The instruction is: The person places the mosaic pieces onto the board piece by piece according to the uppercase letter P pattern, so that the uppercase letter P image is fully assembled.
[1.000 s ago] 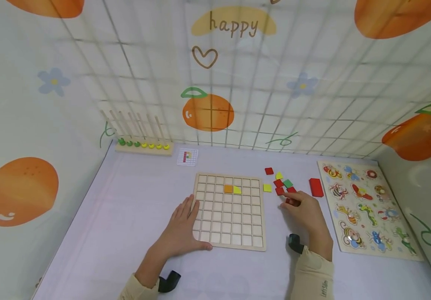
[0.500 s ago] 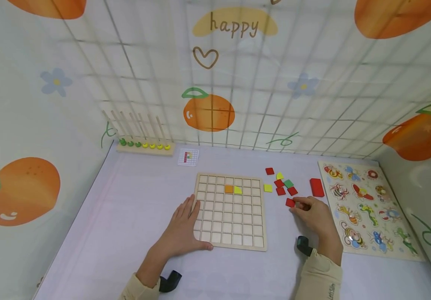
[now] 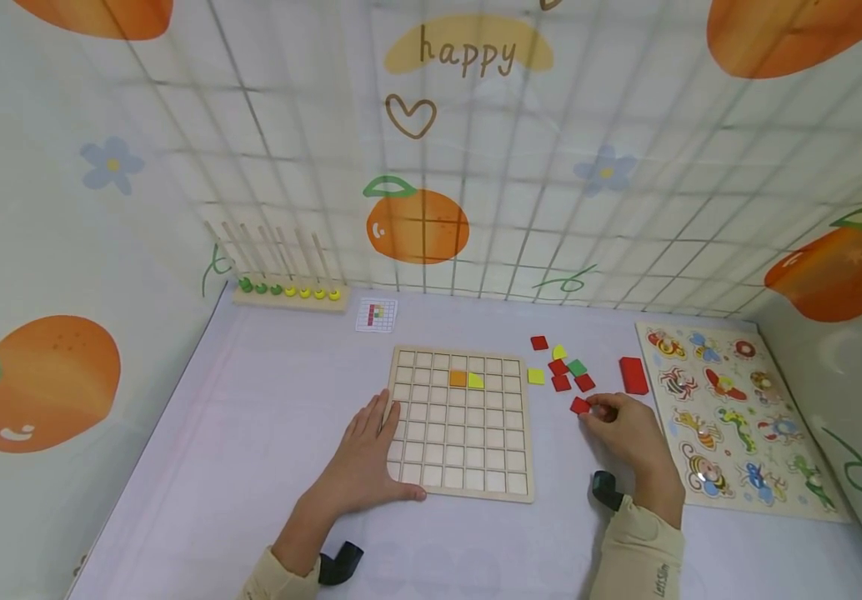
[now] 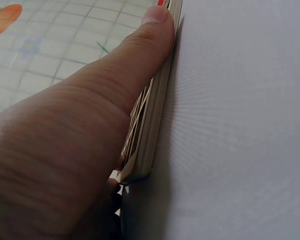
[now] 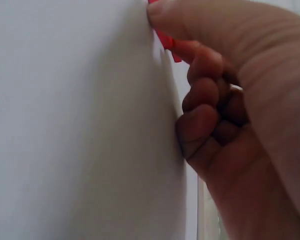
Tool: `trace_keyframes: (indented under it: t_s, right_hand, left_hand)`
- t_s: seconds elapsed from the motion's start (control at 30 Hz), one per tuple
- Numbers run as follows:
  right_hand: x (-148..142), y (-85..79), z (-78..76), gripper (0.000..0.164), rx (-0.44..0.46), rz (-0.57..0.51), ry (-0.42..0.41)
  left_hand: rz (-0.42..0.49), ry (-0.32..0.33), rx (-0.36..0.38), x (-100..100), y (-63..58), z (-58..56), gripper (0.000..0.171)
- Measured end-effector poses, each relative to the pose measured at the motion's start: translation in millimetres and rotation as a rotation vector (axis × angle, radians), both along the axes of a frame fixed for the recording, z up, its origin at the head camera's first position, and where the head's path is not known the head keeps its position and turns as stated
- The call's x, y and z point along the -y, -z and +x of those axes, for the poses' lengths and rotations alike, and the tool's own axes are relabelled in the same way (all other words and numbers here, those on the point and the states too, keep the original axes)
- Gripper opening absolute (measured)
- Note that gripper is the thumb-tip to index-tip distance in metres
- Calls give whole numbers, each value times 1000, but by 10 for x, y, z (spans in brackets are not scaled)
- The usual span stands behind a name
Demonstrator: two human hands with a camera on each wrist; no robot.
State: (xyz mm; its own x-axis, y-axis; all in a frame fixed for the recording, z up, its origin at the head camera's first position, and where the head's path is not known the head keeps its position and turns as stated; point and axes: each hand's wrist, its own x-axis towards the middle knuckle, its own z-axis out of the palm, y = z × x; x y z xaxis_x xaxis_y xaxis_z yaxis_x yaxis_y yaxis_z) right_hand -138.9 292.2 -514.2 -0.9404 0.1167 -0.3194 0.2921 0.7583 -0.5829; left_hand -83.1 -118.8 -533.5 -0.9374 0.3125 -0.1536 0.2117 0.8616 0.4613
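Observation:
In the head view my left hand (image 3: 359, 467) lies spread at the lower left corner of a wooden grid board (image 3: 463, 492), fingers along its left side and thumb at its near edge. The left wrist view shows that thumb (image 4: 135, 55) against the board's edge. An orange square tile (image 3: 458, 379) and a yellow piece (image 3: 475, 381) sit in adjoining cells. Right of the board, my right hand (image 3: 629, 429) pinches a red square tile (image 3: 578, 406) low over the table between thumb and index finger. Its other fingers are curled in the right wrist view.
Loose red, yellow and green tiles (image 3: 577, 367) lie beyond the right hand. A red block (image 3: 633, 375) and an insect puzzle board (image 3: 739, 417) are farther right. A pattern card (image 3: 376, 315) and a peg stand with beads (image 3: 288, 301) stand at the back.
My right hand has drawn back toward me and right, bringing the red tile away from the other tiles. Over the last half second the tile has turned slightly. The left hand stays put.

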Motion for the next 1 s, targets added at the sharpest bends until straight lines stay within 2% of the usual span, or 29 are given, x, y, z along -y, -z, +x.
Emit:
trace_keyframes:
  t_s: [0.6, 0.8, 1.0]
  right_hand:
    - [16, 12, -28, 43, -67, -43, 2]
    - [144, -11, -90, 40, -148, -66, -30]
    - [268, -52, -122, 36, -186, -76, -67]
  left_hand:
    - [-4, -1, 3, -4, -19, 3, 142]
    - [1, -3, -2, -2, -19, 3, 143]
    - [9, -2, 2, 0, -8, 1, 143]
